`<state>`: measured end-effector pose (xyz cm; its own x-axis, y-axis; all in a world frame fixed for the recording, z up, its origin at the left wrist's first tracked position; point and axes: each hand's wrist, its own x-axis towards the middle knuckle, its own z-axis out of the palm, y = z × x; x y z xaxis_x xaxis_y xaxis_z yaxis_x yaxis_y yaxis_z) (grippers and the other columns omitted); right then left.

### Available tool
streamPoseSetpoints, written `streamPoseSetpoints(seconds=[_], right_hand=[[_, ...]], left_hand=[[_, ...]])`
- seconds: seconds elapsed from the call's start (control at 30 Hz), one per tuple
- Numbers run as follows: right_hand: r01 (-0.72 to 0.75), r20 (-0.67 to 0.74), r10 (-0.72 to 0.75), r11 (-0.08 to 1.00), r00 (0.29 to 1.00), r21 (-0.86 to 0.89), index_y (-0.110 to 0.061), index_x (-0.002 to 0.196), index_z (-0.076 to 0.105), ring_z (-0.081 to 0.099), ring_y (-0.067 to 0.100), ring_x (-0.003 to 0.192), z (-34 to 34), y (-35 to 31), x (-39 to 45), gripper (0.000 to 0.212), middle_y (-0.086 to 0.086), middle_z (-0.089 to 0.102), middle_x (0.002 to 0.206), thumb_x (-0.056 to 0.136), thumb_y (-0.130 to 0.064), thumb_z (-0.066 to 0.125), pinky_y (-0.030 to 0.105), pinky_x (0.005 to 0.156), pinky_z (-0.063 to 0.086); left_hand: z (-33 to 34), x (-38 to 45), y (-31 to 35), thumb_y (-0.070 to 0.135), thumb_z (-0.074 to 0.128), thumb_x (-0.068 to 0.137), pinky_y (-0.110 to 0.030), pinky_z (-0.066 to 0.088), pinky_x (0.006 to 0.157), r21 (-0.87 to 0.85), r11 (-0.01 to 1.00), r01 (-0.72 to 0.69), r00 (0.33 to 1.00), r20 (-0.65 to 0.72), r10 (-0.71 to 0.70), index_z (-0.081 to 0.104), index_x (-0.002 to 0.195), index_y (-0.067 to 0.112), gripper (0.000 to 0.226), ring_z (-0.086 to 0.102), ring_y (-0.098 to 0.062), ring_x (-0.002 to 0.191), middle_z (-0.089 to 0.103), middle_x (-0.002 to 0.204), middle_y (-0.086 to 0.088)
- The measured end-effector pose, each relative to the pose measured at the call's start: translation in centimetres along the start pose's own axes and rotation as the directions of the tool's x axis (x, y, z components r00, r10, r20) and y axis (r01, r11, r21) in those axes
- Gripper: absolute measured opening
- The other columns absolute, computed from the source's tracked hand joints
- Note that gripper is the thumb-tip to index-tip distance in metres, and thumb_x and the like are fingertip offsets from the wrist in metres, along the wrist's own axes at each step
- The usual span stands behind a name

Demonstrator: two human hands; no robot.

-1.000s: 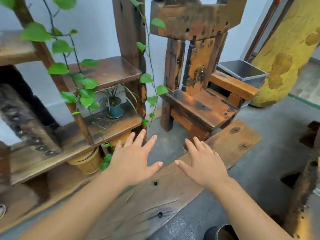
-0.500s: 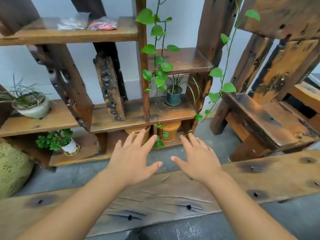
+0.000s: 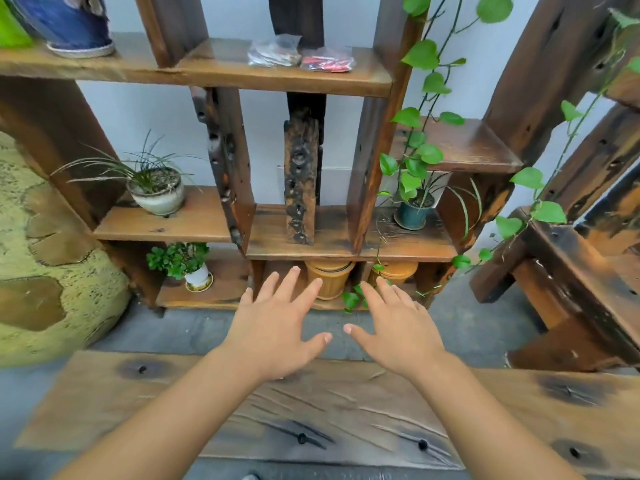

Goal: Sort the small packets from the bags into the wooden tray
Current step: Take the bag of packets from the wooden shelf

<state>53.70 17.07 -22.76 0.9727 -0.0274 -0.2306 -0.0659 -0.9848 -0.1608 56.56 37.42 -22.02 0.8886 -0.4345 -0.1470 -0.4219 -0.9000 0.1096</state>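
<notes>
Two clear plastic bags lie side by side on the top shelf [image 3: 221, 72] of a dark wooden rack: one with brownish packets [image 3: 275, 51], one with red packets [image 3: 327, 60] to its right. My left hand [image 3: 277, 323] and my right hand [image 3: 394, 327] hover palm down, fingers spread, over a long wooden plank [image 3: 311, 407], far below the bags. Both hands hold nothing. No wooden tray shows in this view.
Potted plants stand on the rack: a white pot [image 3: 157, 192], a small white pot [image 3: 197, 275], a teal pot [image 3: 414, 213]. Two orange tubs [image 3: 329, 277] sit at the bottom. A vine [image 3: 420, 98] hangs at right. A wooden chair [image 3: 571, 265] stands right, a yellow mass [image 3: 45, 271] left.
The view has swung left and up from the chair to the rack, so the two bags came into sight and moved toward the centre. My hands stayed spread and apart.
</notes>
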Motion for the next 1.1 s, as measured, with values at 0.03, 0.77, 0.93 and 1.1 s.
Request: streamPoseSetpoints(seconds=[0.03, 0.77, 0.93, 1.1], right_hand=[[0.01, 0.003, -0.01, 1.0, 1.0, -0.004, -0.029, 0.156, 0.01, 0.01, 0.025, 0.152, -0.1, -1.1, 0.4, 0.082, 0.003, 0.006, 0.166, 0.09, -0.068, 0.039, 0.048, 0.12, 0.02], [0.064, -0.304, -0.078, 0.996, 0.95, -0.056, -0.032, 0.155, 0.008, 0.004, 0.022, 0.153, -8.6, -13.4, 8.5, 0.081, 0.0, 0.002, 0.167, 0.089, -0.068, 0.039, 0.047, 0.122, 0.017], [0.079, -0.338, -0.1, 0.994, 0.936, -0.074, -0.032, 0.155, 0.009, 0.005, 0.023, 0.153, -10.2, -13.6, 10.3, 0.082, 0.001, 0.003, 0.167, 0.089, -0.069, 0.039, 0.049, 0.121, 0.019], [0.127, -0.341, -0.151, 0.988, 0.928, -0.091, -0.031, 0.155, 0.008, 0.004, 0.024, 0.153, -11.2, -14.0, 12.4, 0.08, 0.002, 0.001, 0.167, 0.09, -0.068, 0.038, 0.05, 0.121, 0.019]], left_hand=[[-0.3, -0.1, -1.1, 0.075, 0.032, 0.083, -0.055, 0.015, 0.118, 0.0, 1.0, 0.006, 1.0, -0.008, -0.006, -0.005, 0.151, 0.043, 0.083, -0.001, -0.027, 0.151, -0.008, 0.164, 0.003], [-10.6, 3.5, -15.0, 0.075, 0.029, 0.083, -0.055, 0.016, 0.117, 0.092, 0.994, 0.057, 0.937, -0.348, -0.022, -0.006, 0.151, 0.041, 0.084, 0.0, -0.027, 0.151, -0.006, 0.165, 0.001], [-11.8, 4.9, -15.1, 0.075, 0.028, 0.083, -0.055, 0.016, 0.118, 0.062, 0.997, 0.054, 0.923, -0.384, -0.026, -0.008, 0.151, 0.042, 0.083, 0.0, -0.026, 0.151, -0.008, 0.165, 0.001], [-11.9, 5.7, -15.0, 0.075, 0.028, 0.083, -0.054, 0.016, 0.119, 0.066, 0.995, 0.069, 0.93, -0.366, -0.04, -0.011, 0.15, 0.043, 0.083, -0.002, -0.025, 0.151, -0.01, 0.164, 0.002]])
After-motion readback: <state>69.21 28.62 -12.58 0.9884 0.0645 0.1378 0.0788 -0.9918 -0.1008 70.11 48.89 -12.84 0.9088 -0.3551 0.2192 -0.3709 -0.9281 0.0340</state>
